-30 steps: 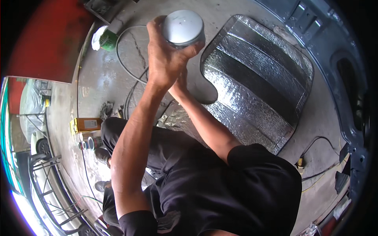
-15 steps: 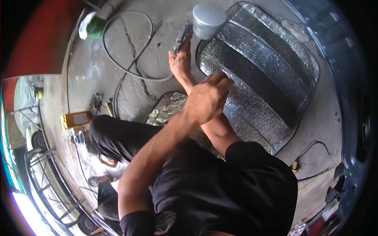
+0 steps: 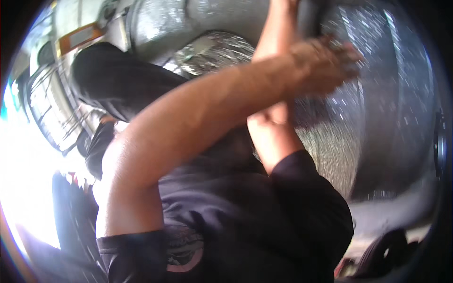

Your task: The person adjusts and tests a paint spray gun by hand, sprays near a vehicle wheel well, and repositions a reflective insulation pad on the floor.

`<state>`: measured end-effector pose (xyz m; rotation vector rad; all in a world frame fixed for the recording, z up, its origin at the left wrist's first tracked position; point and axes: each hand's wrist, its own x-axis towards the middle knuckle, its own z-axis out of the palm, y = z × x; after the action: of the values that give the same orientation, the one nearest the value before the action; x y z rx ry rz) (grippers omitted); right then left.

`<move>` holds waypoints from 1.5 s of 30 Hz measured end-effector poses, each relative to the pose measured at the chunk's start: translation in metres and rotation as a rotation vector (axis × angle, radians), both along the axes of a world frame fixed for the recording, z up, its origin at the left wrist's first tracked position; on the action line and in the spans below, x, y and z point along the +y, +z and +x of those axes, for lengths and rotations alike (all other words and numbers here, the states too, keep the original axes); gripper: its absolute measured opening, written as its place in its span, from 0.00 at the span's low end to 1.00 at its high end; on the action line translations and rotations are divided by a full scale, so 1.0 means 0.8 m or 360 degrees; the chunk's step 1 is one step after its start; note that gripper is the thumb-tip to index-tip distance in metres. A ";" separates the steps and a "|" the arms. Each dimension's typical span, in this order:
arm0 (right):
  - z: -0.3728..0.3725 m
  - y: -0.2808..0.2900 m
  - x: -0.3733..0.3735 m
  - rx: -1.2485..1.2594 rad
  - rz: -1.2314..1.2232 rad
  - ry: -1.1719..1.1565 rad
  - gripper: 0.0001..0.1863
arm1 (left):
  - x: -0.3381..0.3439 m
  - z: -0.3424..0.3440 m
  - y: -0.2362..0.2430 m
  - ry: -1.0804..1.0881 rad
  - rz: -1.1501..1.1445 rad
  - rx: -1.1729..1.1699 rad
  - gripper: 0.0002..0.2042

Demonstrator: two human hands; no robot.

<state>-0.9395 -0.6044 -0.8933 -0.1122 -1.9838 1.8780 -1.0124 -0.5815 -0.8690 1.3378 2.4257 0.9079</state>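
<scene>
My left hand (image 3: 325,66) reaches across above my right forearm (image 3: 273,33). Motion blurs it, but its fingers look stretched out and apart, and I see nothing held in them. My right forearm runs up to the top edge, where the hand passes out of view. Beneath and to the right of my left hand lies a large silvery foil sheet (image 3: 330,155) with dark bands (image 3: 377,165). A second, crumpled-looking foil piece (image 3: 214,52) lies left of my right forearm, partly hidden by my left arm.
My bent knee (image 3: 108,75) in black trousers is at the left. An orange-brown box (image 3: 79,38) stands beyond it on the grey floor (image 3: 158,23). Bright glare fills the left side. A dark rounded object (image 3: 384,254) sits at the lower right.
The view has swung, so the floor items shifted up and left. My left hand has moved right and its fingers have spread. My right hand, which held a grey hand tool, has left view.
</scene>
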 end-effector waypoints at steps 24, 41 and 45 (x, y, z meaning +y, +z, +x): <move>-0.232 0.060 0.022 0.0105 -0.0849 0.0286 0.28 | 0.074 -0.029 0.105 0.0051 -0.0943 -0.0603 0.18; -0.330 0.093 0.095 0.0246 -0.0669 0.0053 0.30 | 0.131 -0.225 0.273 0.1356 -0.0633 0.1250 0.39; -0.323 0.098 0.098 0.0254 -0.0416 -0.0038 0.33 | 0.154 -0.269 0.279 0.1176 -0.0816 0.0988 0.50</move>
<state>-1.1982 -0.5257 -0.8151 -0.0572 -1.6204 2.0541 -1.2277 -0.4586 -0.6461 0.5648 3.3843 -0.1110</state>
